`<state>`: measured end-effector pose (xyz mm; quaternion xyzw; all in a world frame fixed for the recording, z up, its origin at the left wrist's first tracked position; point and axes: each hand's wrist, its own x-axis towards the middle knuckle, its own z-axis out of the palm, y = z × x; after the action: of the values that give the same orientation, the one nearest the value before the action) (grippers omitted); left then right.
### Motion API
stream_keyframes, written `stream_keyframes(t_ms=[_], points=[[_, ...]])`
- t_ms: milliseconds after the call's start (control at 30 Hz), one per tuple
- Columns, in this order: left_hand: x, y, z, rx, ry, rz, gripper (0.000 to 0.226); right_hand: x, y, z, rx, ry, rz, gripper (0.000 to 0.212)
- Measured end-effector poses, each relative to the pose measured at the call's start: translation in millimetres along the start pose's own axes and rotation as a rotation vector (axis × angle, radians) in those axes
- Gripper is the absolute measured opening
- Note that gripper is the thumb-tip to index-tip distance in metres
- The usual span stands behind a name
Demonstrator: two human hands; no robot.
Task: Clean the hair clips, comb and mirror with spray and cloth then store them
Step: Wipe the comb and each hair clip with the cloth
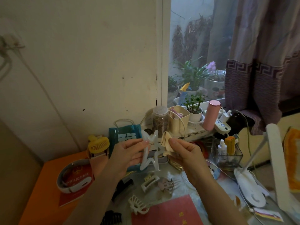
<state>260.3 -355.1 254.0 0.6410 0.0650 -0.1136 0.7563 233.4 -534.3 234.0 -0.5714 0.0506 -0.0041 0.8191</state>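
Right now your surface [186, 179] fills the lower half of the frame, crowded so that everything waiting to be wiped lies within reach below your hands: a cream claw clip [138, 207] at lower centre, a pale square clip [149, 181] and a pinkish toothed clip [168, 185] just above it, and a black clip [112, 217] at the bottom edge. A small clear box [227, 155] at right centre holds a white spray bottle [221, 147], probably kept close for the next spritz. I cannot make out the comb or mirror. At centre frame you hold the large translucent clip [150, 151] raised clear of the clutter, likely so the cloth can reach every side. Your left hand [128, 154] has its fingers curled round the clip's left edge, thumb on top. Your right hand [185, 153] pinches the small beige cloth [166, 144] tight between fingertips, its free corner touching the clip's right side.
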Motion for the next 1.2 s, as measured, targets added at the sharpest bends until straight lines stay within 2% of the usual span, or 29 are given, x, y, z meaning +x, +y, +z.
stream_keyframes(t_ms=[133, 267, 400, 533, 967, 1200], points=[[0.7, -5.0, 4.0, 0.026, 0.032, 0.029, 0.021, -2.8, 4.6, 6.7, -0.05, -0.046, -0.012, 0.016], [1.8, -9.1, 4.6, 0.014, 0.064, 0.04, 0.018, -2.4, 9.2, 6.3, -0.109, -0.042, -0.027, 0.029], [4.1, -13.3, 5.6, 0.072, 0.086, 0.052, 0.025, -3.2, 13.5, 5.7, -0.19, -0.008, -0.092, 0.016], [6.4, -16.3, 6.6, 0.101, 0.117, 0.062, 0.026, -3.7, 17.4, 4.9, -0.237, 0.015, -0.135, 0.013], [13.7, -17.4, -6.5, 0.034, 0.119, 0.012, 0.024, 0.0, 23.3, -7.1, -0.17, -0.003, -0.091, 0.032], [14.6, -24.7, -6.6, 0.048, 0.094, -0.007, 0.029, 3.2, 21.8, 0.2, -0.104, -0.018, -0.07, 0.033]])
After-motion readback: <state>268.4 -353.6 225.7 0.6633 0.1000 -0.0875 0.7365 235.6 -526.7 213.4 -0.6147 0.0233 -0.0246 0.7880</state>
